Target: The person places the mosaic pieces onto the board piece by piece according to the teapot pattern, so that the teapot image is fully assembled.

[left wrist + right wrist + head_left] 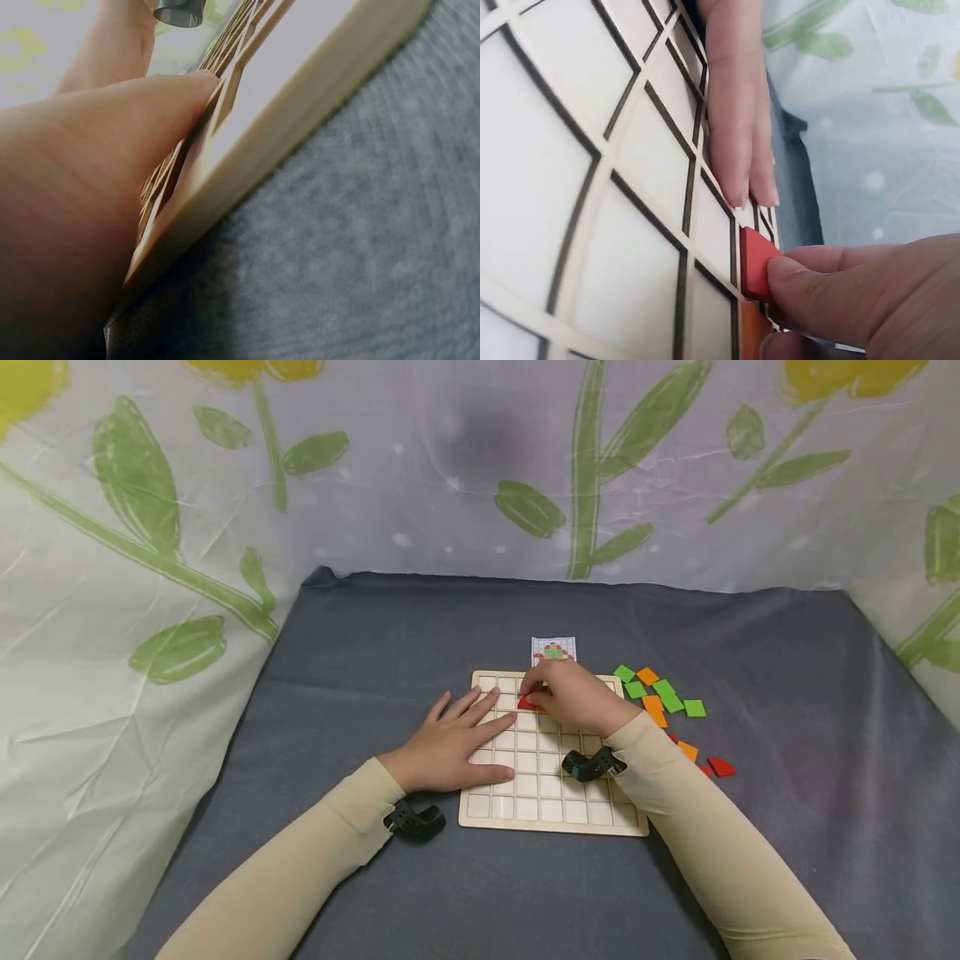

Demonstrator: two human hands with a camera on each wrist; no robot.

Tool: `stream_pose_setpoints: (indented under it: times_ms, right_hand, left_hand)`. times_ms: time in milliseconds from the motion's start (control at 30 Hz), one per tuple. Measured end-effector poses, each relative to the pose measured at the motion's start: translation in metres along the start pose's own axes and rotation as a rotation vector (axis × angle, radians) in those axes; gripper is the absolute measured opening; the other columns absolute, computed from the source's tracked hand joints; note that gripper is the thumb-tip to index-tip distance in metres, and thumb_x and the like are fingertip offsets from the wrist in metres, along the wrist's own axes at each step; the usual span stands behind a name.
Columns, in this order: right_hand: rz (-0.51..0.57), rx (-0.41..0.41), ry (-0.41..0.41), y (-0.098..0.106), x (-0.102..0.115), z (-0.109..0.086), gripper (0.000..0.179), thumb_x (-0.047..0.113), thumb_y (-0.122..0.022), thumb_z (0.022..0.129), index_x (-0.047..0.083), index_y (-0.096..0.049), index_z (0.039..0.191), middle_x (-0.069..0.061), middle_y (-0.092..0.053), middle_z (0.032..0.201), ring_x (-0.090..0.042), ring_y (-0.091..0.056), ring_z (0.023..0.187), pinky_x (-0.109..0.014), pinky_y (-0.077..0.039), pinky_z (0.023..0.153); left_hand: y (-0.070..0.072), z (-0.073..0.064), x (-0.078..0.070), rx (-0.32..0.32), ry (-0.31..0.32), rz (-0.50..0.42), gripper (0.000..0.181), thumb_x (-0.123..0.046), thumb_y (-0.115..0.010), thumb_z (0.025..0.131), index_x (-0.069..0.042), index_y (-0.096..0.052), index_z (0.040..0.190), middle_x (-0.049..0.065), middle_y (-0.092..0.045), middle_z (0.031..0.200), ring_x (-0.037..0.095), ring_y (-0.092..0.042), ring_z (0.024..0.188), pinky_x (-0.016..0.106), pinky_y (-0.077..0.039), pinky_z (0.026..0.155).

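A wooden grid board (480, 812) with square cells lies on the table. My left hand (455, 745) rests flat on its left side, fingers spread; in the left wrist view the thumb (142, 112) lies over the board's edge. Near the board's far edge my right hand (573, 695) pinches a red quarter-round tile (757, 264) between thumb and fingertips, right at a cell. Beside it an orange tile (753, 330) sits in the neighbouring cell, partly hidden by the right hand. The left fingertips show just past the red tile in the right wrist view.
A small pattern card (553, 648) lies beyond the board's far edge. Loose green tiles (695, 708), orange tiles (647, 677) and red tiles (722, 767) are scattered to the right, some partly behind the right forearm. A printed curtain (450, 468) hangs behind the grey-covered table (390, 627).
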State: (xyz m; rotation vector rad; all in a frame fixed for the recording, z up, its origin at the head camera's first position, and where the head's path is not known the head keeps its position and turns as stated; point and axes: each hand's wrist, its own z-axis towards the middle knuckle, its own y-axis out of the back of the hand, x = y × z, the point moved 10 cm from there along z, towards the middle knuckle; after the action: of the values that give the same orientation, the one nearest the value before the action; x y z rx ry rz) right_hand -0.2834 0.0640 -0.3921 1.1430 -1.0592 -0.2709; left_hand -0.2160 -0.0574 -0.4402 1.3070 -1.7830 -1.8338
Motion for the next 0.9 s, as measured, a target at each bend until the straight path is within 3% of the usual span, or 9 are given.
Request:
stream_pose_setpoints:
  times_ms: [167,300,533,900]
  right_hand:
    - [-0.025,-0.039,0.014,0.0,0.004,-0.002,0.01,0.003,-0.071,0.099,0.008,-0.08,0.098,-0.004,-0.072,0.096,-0.026,-0.068,0.1,-0.042,-0.057,0.091]
    - [-0.043,-0.039,0.01,-0.004,0.006,-0.003,0.011,0.005,-0.071,0.1,0.008,-0.081,0.103,-0.004,-0.071,0.097,-0.021,-0.065,0.09,-0.038,-0.056,0.082]
    - [-0.061,-0.049,0.032,-0.003,0.01,-0.007,0.012,0.005,-0.074,0.098,0.006,-0.082,0.107,-0.005,-0.071,0.098,-0.019,-0.062,0.089,-0.035,-0.054,0.08]
    - [-0.105,-0.054,0.054,-0.002,0.015,-0.014,0.015,0.003,-0.074,0.097,0.004,-0.081,0.111,-0.008,-0.071,0.106,-0.025,-0.066,0.1,-0.039,-0.057,0.09]
  left_hand:
    - [0.001,0.0,0.0,0.001,0.006,0.01,0.084,-0.077,-0.048,0.098,-0.036,-0.025,0.168,-0.001,-0.002,0.178,0.021,0.007,0.164,0.061,0.008,0.127]
    - [0.001,-0.001,0.001,0.003,0.01,0.009,0.085,-0.078,-0.048,0.098,-0.036,-0.025,0.168,-0.001,-0.002,0.177,0.021,0.008,0.163,0.061,0.007,0.126]
    - [0.002,0.0,0.001,-0.001,0.009,0.004,0.085,-0.077,-0.048,0.098,-0.036,-0.026,0.168,-0.002,-0.001,0.177,0.02,0.008,0.163,0.061,0.008,0.127]
    - [0.004,-0.001,-0.001,-0.004,0.002,-0.006,0.084,-0.077,-0.048,0.099,-0.033,-0.028,0.168,0.001,-0.004,0.177,0.023,0.005,0.164,0.063,0.006,0.126]
